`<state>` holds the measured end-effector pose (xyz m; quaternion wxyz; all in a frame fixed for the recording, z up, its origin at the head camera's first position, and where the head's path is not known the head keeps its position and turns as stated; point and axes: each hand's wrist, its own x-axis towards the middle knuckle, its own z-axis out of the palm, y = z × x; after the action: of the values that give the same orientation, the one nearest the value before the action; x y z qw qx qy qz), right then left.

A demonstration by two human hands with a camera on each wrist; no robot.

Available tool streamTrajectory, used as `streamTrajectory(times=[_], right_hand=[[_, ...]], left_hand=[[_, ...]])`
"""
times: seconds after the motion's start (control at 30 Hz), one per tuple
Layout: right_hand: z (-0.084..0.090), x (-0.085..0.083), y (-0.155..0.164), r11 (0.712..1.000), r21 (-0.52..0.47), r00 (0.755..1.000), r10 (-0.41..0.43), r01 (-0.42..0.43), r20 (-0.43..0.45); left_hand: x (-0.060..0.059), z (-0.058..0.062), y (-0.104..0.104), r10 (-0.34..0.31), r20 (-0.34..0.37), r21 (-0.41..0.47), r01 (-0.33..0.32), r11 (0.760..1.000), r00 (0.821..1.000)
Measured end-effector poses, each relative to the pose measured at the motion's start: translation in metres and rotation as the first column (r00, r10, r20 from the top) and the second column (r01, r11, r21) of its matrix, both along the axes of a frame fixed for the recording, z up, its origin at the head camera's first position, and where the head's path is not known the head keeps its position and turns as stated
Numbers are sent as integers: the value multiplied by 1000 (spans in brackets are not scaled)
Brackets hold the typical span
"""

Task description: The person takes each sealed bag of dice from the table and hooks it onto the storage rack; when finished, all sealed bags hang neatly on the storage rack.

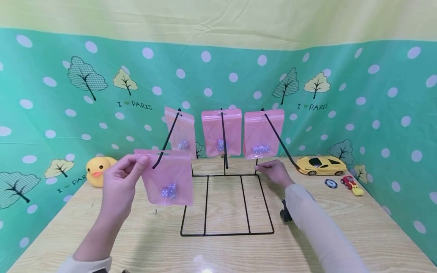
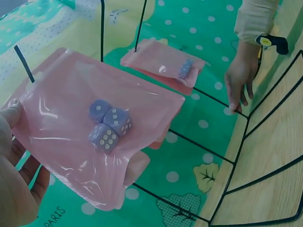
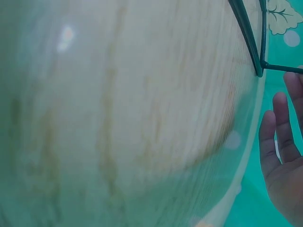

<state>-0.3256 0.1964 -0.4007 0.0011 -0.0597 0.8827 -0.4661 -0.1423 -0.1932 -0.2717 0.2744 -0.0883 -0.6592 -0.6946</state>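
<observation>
A pink zip bag (image 1: 167, 170) with purple dice (image 2: 111, 125) inside hangs at the front of the rack's left hook (image 1: 167, 140), whose tip pokes out through the bag's slot. My left hand (image 1: 121, 178) pinches that bag by its upper left corner. Farther back, a second pink bag (image 1: 181, 131) is on the same hook. The middle pink bag (image 1: 221, 132) and the right pink bag (image 1: 263, 132), both with dice, hang on the other two hooks. With thumb and index finger, my right hand (image 1: 276, 172) grips the black wire rack (image 1: 227, 235) low on its right side.
A yellow toy car (image 1: 321, 165), a round chip (image 1: 330, 184) and a red and yellow toy vehicle (image 1: 351, 185) are at the right. A yellow rubber duck (image 1: 97, 170) sits at the left. A patterned cloth (image 1: 218, 68) surrounds the wooden table (image 1: 157, 242).
</observation>
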Motion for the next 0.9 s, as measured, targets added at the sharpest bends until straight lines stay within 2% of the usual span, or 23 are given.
streamTrajectory(times=[0.23,0.4,0.57,0.9], right_hand=[[-3,0,1,1000,-27,1000,1,-1,0],[-3,-1,1,1000,-20,1000,5,-5,-3],[-3,0,2,1000,-7,1000,-4,4,-2],[-1,-3,2,1000,-9,1000,5,-5,6]], left_hand=[[-13,-1,9,58,57,95,-63,993,997],[-25,-1,15,81,64,159,-91,983,995],[-35,-1,17,104,53,153,-111,982,993],[-57,1,18,139,-27,121,-135,983,990]])
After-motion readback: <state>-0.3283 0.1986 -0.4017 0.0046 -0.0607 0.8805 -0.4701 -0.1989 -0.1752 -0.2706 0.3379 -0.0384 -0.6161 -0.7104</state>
